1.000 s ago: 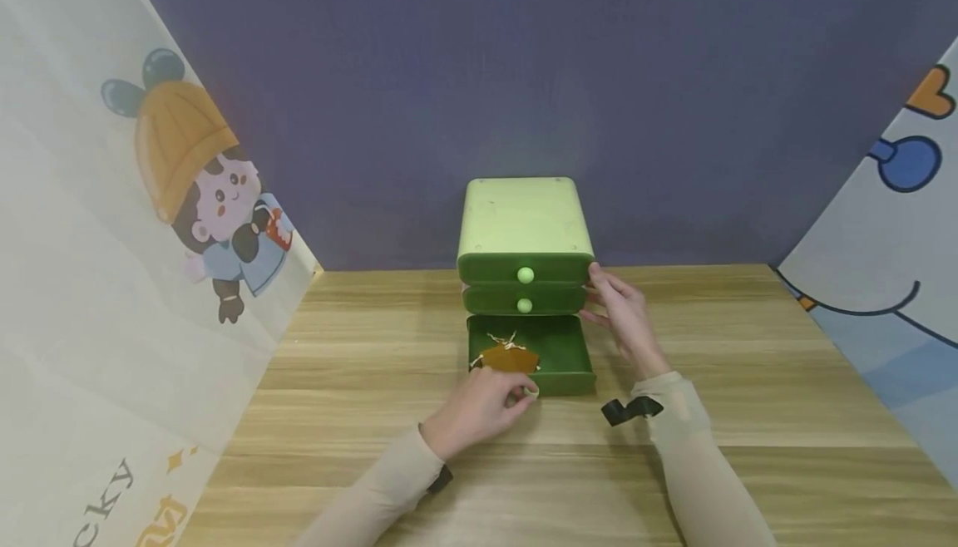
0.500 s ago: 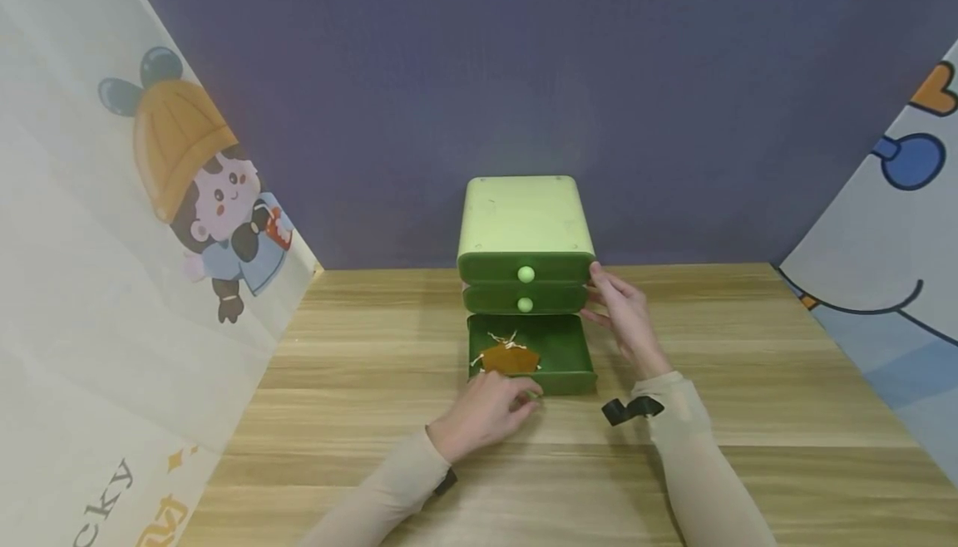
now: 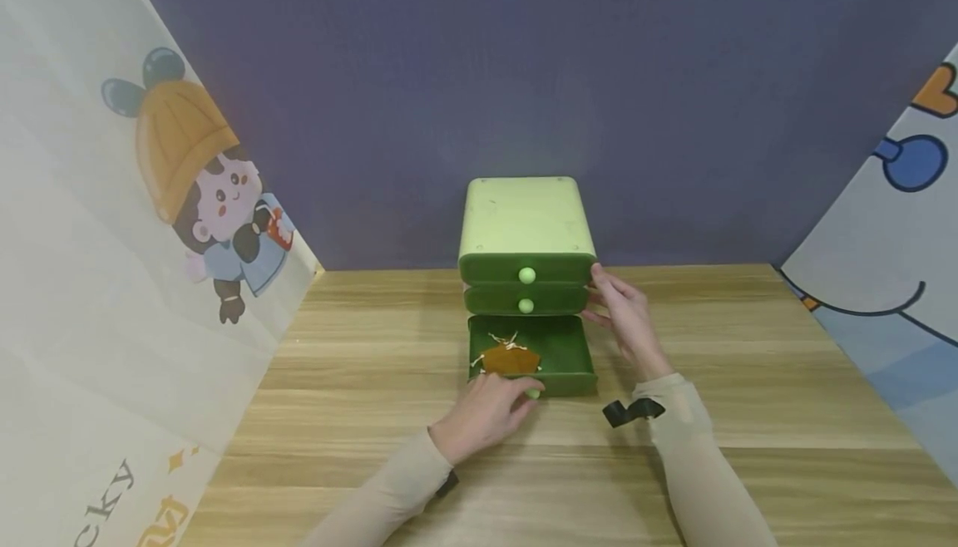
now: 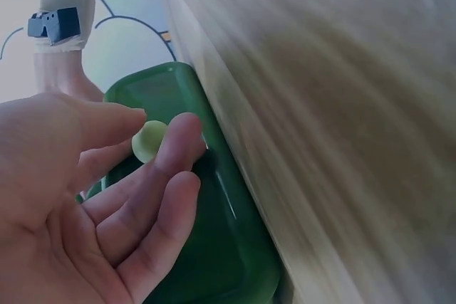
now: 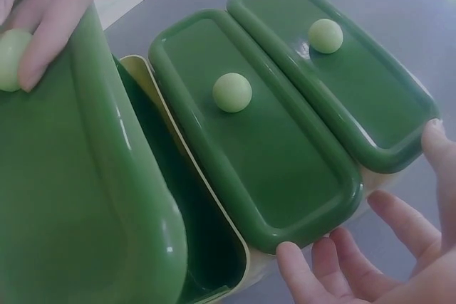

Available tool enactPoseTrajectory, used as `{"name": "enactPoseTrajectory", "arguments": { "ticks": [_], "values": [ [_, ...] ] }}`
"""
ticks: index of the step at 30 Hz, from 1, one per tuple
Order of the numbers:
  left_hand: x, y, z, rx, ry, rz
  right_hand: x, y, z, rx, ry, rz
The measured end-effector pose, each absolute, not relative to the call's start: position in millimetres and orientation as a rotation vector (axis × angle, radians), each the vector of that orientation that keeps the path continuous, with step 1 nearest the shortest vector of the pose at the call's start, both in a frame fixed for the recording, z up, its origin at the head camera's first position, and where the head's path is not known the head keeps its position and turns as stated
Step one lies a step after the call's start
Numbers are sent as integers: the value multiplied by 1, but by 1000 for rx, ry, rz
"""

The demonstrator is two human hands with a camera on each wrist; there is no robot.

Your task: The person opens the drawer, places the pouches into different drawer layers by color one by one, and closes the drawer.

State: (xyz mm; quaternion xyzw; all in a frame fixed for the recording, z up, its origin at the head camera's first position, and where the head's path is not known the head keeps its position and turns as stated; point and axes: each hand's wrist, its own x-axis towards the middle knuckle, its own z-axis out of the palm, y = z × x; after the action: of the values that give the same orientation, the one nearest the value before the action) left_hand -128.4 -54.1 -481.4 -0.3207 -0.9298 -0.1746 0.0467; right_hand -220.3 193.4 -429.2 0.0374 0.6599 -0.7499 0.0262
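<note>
A small drawer cabinet (image 3: pixel 527 214) stands on the table, pale green with dark green drawer fronts and round light-green knobs. Its bottom drawer (image 3: pixel 570 382) is pulled out, and a brown pouch (image 3: pixel 511 359) with pale strings lies inside on the left. My left hand (image 3: pixel 485 414) is at that drawer's front, its thumb and bent fingers around the round knob (image 4: pixel 148 142). At the cabinet's right side rests my right hand (image 3: pixel 629 322). In the right wrist view its fingertips (image 5: pixel 288 250) touch the edges of the upper two drawers, fingers fairly straight.
The middle drawer (image 5: pixel 256 133) and top drawer (image 5: pixel 335 69) are pushed in. Behind the cabinet rises a dark blue wall (image 3: pixel 524 73). White panels with cartoon prints (image 3: pixel 217 198) flank the wooden table (image 3: pixel 374 339).
My left hand has shifted slightly to the right at the bottom drawer's knob, and more of the knob now shows. The drawer, the pouch and my right hand keep their places.
</note>
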Motion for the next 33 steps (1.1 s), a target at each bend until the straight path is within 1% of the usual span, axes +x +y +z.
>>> {"name": "enactPoseTrajectory", "arguments": {
  "ticks": [33],
  "values": [
    [-136, -59, -480, -900, -2799, -547, -222, 193, -434, 123, 2066, -2312]
  ]
}}
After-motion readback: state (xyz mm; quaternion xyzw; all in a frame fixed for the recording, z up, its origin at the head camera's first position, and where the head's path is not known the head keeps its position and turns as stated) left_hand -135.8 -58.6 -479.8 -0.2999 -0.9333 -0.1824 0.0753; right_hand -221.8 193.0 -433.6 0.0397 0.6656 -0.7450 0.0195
